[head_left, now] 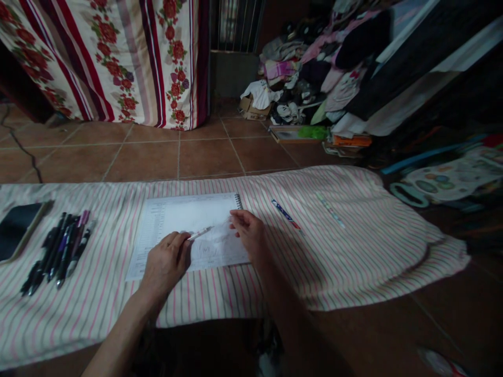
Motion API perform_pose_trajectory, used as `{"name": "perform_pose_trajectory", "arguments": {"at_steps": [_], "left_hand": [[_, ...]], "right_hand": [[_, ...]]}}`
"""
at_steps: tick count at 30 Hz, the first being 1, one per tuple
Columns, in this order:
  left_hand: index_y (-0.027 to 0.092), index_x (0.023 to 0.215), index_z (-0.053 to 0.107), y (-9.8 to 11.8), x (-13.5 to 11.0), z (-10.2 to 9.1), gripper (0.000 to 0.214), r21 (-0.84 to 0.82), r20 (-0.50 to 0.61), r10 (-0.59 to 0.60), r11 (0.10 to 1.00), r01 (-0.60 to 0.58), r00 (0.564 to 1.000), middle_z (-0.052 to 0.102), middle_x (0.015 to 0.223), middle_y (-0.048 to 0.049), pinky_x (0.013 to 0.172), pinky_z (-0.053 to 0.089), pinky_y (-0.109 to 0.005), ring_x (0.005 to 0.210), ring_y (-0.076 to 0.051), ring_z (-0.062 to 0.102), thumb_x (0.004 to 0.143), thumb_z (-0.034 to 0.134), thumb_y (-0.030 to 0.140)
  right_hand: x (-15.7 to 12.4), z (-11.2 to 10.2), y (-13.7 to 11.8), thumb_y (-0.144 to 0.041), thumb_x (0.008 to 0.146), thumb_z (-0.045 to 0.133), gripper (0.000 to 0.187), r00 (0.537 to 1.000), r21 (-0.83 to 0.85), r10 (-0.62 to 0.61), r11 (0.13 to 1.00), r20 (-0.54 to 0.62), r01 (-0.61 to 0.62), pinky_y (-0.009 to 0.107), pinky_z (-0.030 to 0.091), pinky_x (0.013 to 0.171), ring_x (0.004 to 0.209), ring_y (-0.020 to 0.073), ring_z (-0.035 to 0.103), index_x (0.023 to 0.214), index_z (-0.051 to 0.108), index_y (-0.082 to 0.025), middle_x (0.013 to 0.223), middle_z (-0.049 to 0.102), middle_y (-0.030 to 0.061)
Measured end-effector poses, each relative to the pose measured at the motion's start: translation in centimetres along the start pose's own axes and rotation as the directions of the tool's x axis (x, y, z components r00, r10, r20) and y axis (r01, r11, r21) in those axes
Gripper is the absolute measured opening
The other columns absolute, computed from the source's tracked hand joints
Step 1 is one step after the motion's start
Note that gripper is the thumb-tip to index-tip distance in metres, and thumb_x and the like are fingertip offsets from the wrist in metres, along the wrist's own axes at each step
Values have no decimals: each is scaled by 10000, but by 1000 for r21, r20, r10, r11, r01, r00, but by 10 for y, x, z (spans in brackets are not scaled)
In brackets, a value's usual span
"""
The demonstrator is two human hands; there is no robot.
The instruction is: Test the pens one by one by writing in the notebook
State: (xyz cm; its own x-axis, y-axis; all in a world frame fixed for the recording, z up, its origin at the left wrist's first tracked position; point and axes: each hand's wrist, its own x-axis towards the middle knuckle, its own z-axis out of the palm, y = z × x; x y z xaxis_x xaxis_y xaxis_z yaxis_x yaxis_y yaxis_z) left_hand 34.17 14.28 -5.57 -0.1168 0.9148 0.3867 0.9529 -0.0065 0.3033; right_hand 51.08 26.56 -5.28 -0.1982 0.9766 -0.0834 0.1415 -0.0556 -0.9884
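A spiral notebook (196, 209) lies on the striped cloth in front of me, with a printed sheet along its left side and faint marks on the lower part of the page. My left hand (167, 259) rests at the page's lower left, closed around a slim white pen (200, 233) that points to the right. Over the right edge, just below the wire coil, is my right hand (248, 233). Its fingers are loosely bent and a little apart, and I see nothing held in them. Whether its fingertips touch the paper is unclear.
Several pens (63, 248) lie bunched at the left, beside a dark tablet or phone (18, 230). Two patterned strips, one dark blue (286, 214) and one pale (330, 209), lie to the right on the striped cloth (365, 251). Clothes (310, 73) are heaped beyond the tiled floor.
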Motion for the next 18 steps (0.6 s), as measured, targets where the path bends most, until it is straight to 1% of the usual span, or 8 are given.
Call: {"name": "perform_pose_trajectory", "arguments": {"at_steps": [2,5,6,9,11,13,18], "left_hand": [[163,955,575,0,0,0,281,3,-13,8,1000,-8,1000,649,825,-68,609,501,-291,723,-183,619,908,344,316],[157,952,577,0,0,0,290,3,-27,23,1000,-23,999,649,826,-74,611,503,-296,722,-186,622,910,341,320],[153,949,578,0,0,0,294,3,-26,25,1000,-25,999,648,822,-76,608,503,-296,720,-188,623,910,340,321],[150,949,582,1,1,0,305,8,-7,15,1000,-15,1000,647,808,-73,589,499,-294,709,-190,623,910,339,329],[153,947,585,1,1,0,314,16,0,5,1000,-5,1000,648,806,-71,582,497,-292,707,-190,623,911,332,335],[156,941,588,1,2,0,324,22,3,0,1000,0,1000,649,818,-74,584,495,-291,710,-189,623,914,321,338],[161,952,588,2,3,2,321,7,2,3,1000,-3,1000,648,827,-72,604,498,-289,723,-187,622,913,326,344]], "right_hand": [[5,-10,6,-329,695,564,252,998,-58,-41,998,-39,39,216,436,443,598,147,619,887,601,-172,733,658,30],[10,-27,13,-327,721,547,232,986,-220,-148,967,-71,129,255,469,534,641,168,630,881,588,-165,702,661,45],[11,-33,14,-328,734,534,220,979,-287,-181,946,-92,148,269,475,565,650,173,632,869,593,-165,712,668,54],[12,-48,14,-294,757,501,186,963,-480,-251,860,-102,174,292,475,646,684,181,637,832,617,-168,754,686,72],[10,-55,13,-259,764,492,180,959,-577,-269,799,-91,169,293,468,678,716,187,644,829,634,-170,773,696,75],[9,-58,12,-229,769,488,183,962,-637,-261,756,-77,154,289,460,693,747,192,651,838,649,-174,794,706,73],[6,-56,12,-206,776,495,207,968,-759,-250,635,-27,143,281,440,680,755,198,658,870,679,-201,818,720,58]]}}
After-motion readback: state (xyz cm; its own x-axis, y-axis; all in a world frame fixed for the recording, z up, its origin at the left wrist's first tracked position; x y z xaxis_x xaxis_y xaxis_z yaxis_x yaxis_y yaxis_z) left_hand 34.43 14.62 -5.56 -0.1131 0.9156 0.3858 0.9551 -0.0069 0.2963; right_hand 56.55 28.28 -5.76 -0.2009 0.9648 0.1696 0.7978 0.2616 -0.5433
